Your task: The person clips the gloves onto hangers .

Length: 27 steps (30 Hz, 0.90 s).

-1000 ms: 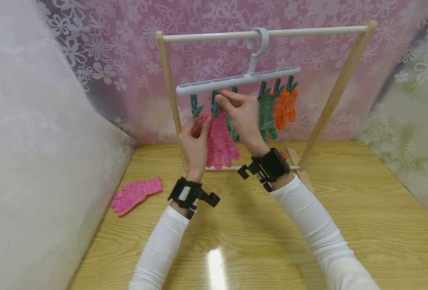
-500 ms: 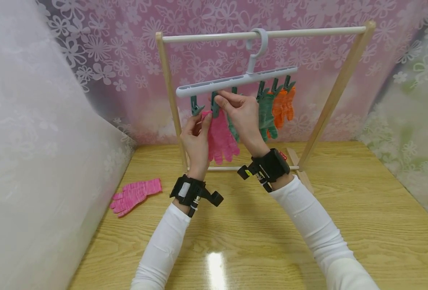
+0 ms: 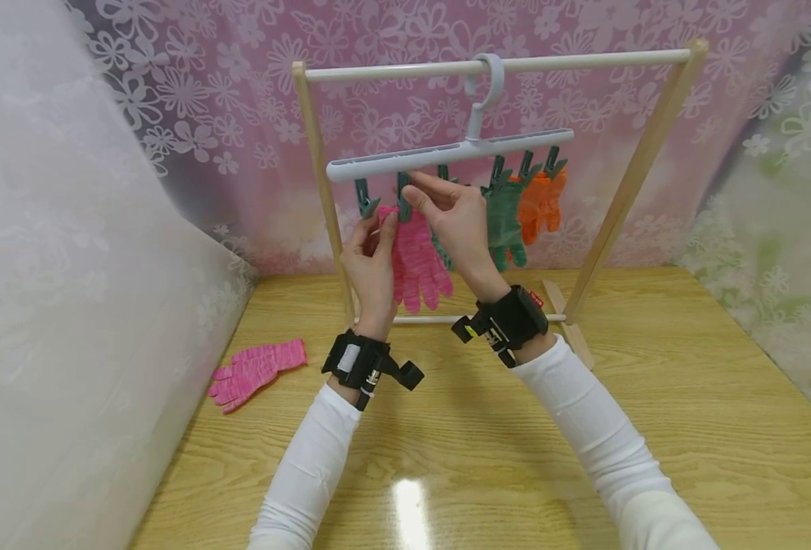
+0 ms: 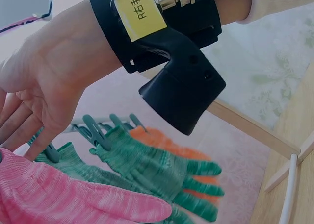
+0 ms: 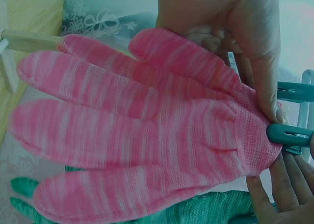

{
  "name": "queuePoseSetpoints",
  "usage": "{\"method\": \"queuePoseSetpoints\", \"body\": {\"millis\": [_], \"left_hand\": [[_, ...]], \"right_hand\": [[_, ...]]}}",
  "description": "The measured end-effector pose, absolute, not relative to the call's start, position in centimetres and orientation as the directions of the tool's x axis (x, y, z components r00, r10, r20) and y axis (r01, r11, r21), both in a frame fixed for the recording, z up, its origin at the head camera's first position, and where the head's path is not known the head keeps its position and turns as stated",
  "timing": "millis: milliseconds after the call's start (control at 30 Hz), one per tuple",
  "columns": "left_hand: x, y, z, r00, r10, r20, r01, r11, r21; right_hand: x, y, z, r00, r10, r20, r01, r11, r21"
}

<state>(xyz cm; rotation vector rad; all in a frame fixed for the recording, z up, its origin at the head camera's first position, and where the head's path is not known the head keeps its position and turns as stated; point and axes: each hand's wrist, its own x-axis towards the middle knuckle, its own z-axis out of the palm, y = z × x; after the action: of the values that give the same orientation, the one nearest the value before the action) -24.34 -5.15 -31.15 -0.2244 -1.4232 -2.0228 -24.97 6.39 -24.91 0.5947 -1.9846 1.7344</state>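
Observation:
In the head view a pink glove (image 3: pixel 418 263) hangs cuff up below a grey hanger (image 3: pixel 405 160). My left hand (image 3: pixel 369 263) pinches its cuff at the left edge. My right hand (image 3: pixel 457 218) grips a dark green clip (image 3: pixel 403 197) between thumb and fingers. In the right wrist view the tip of that clip (image 5: pixel 289 135) overlaps the glove's cuff (image 5: pixel 255 136), and the left thumb presses the cuff beside it. Whether the clip bites the fabric I cannot tell. Another clip (image 3: pixel 365 200) hangs bare at the hanger's left end.
Green gloves (image 3: pixel 505 221) and orange gloves (image 3: pixel 541 202) hang from clips on the right. A second pink glove (image 3: pixel 257 370) lies on the wooden table (image 3: pixel 488 466) at left. The hanger hooks over the rack's white rod (image 3: pixel 598 61); wooden posts (image 3: pixel 635 179) flank it.
My left hand has risen slightly, lifting the pink glove's cuff closer to the clip. The hanger has swayed a little. The right hand keeps its grip on the clip.

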Motion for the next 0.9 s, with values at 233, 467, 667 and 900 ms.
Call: {"method": "queuePoseSetpoints", "body": {"millis": [233,467,667,900], "left_hand": [[-24.4,-5.2,-31.5,-0.789,-0.386,0.478,0.581,-0.214,0.785],[-24.5,-5.3,-31.9,-0.787,-0.382,0.485,0.577,-0.178,0.797],[-24.3,-5.3,-32.4,-0.792,-0.355,0.497,0.574,-0.155,0.804],[-24.0,-5.4,-33.3,-0.809,-0.301,0.504,0.558,-0.125,0.821]], "right_hand": [[-24.9,6.5,-25.5,-0.806,-0.053,0.590,-0.592,0.116,-0.798],[-24.9,6.7,-26.0,-0.816,-0.061,0.575,-0.579,0.100,-0.809],[-24.9,7.1,-26.6,-0.819,-0.059,0.571,-0.574,0.092,-0.813],[-24.6,7.5,-27.2,-0.823,-0.052,0.565,-0.567,0.069,-0.821]]}}
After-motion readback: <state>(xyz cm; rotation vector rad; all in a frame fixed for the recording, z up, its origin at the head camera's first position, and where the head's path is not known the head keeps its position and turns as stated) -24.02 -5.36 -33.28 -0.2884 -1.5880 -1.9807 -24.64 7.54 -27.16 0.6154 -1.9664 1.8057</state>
